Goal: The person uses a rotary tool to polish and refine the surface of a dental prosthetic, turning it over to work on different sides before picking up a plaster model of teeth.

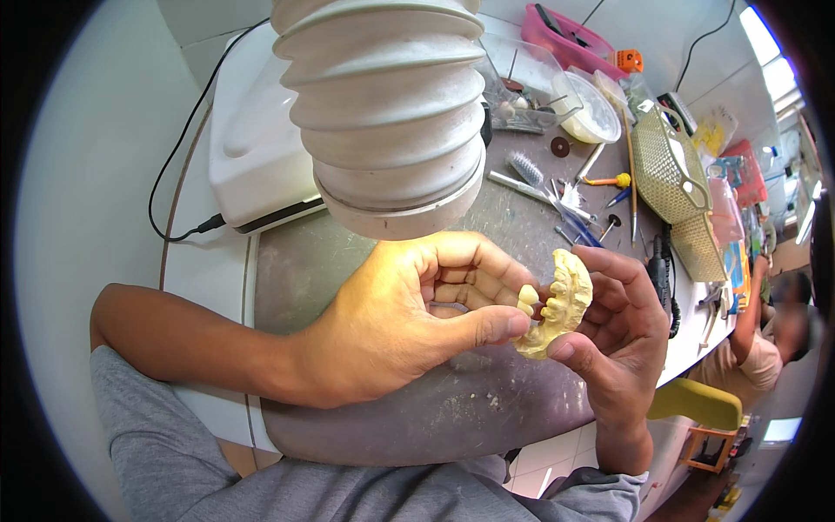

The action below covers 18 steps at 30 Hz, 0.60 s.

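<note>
My right hand (619,326) grips a cream plaster dental cast (570,291), its thumb on the lower edge and its fingers along the far side. The cast is curved like a jaw, and its row of teeth faces left. Close against that row, my left hand (409,317) pinches a small cream dental bridge (527,297) between thumb and forefinger. Its other fingers curl into the palm. I cannot tell whether the bridge touches the cast. Just above the left hand hangs the mouth of a ribbed white suction hose (396,130).
A white machine (261,130) with a black cable stands at the left. Brushes, discs and hand tools (557,196) lie at the back right, beside a woven basket (670,165), a white bowl (591,113) and a pink tray (565,39). Another person (757,348) sits at far right.
</note>
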Each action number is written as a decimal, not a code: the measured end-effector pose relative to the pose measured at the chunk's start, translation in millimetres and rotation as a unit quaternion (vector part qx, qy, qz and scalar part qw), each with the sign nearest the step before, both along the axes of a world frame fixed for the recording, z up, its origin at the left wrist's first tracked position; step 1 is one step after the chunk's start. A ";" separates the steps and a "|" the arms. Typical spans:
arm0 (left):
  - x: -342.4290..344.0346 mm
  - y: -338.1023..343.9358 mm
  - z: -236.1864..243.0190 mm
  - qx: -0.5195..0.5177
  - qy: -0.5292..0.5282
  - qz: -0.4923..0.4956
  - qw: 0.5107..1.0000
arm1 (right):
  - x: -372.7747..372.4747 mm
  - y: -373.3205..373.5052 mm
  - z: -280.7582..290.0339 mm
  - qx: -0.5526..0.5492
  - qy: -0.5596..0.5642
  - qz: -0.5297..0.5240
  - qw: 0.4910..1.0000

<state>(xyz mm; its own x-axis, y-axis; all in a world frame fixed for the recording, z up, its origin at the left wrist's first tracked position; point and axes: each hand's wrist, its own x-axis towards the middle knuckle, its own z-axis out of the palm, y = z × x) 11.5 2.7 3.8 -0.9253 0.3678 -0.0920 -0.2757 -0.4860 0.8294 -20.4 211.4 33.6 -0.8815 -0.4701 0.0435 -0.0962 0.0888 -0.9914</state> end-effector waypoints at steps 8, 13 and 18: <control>-1.2 1.3 -3.1 -0.029 0.014 0.001 0.999 | 0.9 -3.1 -4.7 -0.005 0.001 0.000 1.000; -2.4 2.1 -4.4 -0.049 0.017 0.010 0.999 | -0.2 -2.0 -7.3 -0.002 0.001 0.002 1.000; -3.0 2.7 -8.0 -0.058 0.022 0.018 0.998 | -0.5 -1.0 -11.2 0.003 -0.001 0.019 1.000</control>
